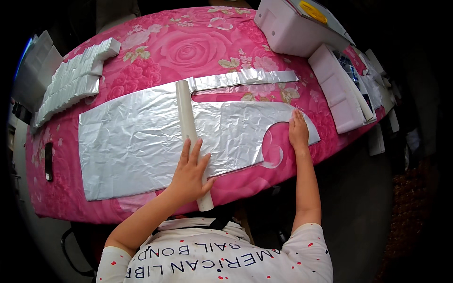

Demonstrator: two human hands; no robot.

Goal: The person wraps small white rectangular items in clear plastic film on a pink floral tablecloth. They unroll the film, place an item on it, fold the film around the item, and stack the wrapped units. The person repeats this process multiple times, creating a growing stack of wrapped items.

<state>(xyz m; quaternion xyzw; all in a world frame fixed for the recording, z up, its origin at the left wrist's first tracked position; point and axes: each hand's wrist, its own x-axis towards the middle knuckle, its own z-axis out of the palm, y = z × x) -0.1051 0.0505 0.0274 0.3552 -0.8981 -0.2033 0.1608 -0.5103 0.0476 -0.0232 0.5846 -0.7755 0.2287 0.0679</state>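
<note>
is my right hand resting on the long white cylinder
No, the right hand lies on the silvery sheet, while the left hand rests on the cylinder.

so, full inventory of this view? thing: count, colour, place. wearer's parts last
Cloth: one, pink floral, over the table
Film: layers uncountable, silver, spread mid-table
Tube: one, off-white, lying across film
Folded bundles: many, silvery white, upper left
Bin: at least one, translucent, far left
Phone: one, black, left edge
Foam boxes: two, white, right
Ring: one, yellow, atop upper box
Clutter: uncounted, mixed, far right
Dark surroundings: too dim to itemise
Shirt: one, white patterned, bottom
Left fingers: bare, on tube
Right fingers: bare, on film's right end
</note>
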